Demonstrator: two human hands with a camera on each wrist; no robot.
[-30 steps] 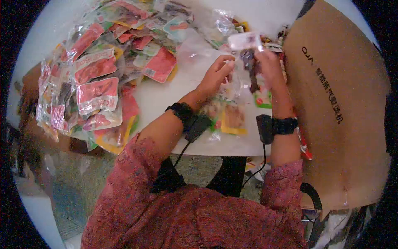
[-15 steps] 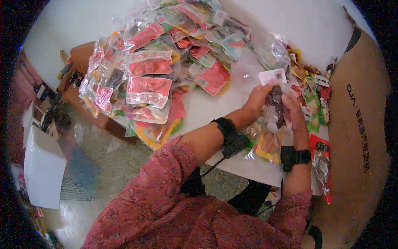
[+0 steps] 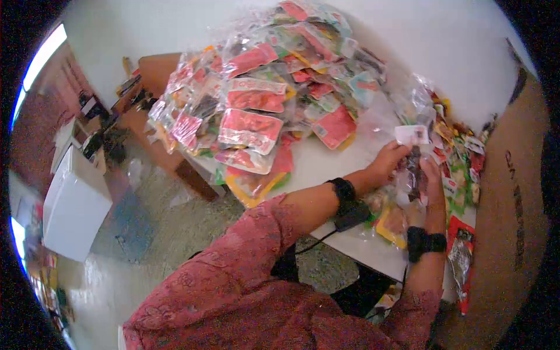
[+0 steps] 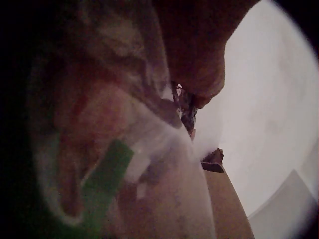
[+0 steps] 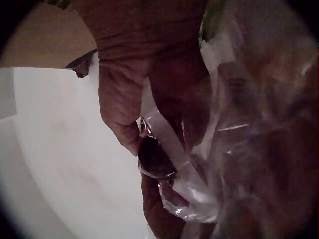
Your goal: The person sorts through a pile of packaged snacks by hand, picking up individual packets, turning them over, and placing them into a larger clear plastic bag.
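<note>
Both hands meet over a dark snack packet [image 3: 415, 175] in clear film, with a white label [image 3: 412, 135] at its far end. My left hand [image 3: 386, 163] grips the packet's left side close to the label. Along the right side, my right hand [image 3: 433, 181] holds it too. In the right wrist view, the right thumb [image 5: 122, 132] presses at the dark packet beside a strip of clear film. A clear plastic bag [image 5: 249, 154] hangs below the hands, with a green-edged pack [image 4: 107, 172] showing through it in the left wrist view.
A large heap of bagged red snack packs [image 3: 251, 129] covers the table's left and back. Small mixed packets [image 3: 461, 166] line the right side, beside a tall cardboard box [image 3: 516, 221]. A red and silver pouch [image 3: 461, 256] lies near the front right edge.
The right hand has brought the dark packet in from the far right, and the left hand has joined it there. The head view has turned left, so everything sits further right.
</note>
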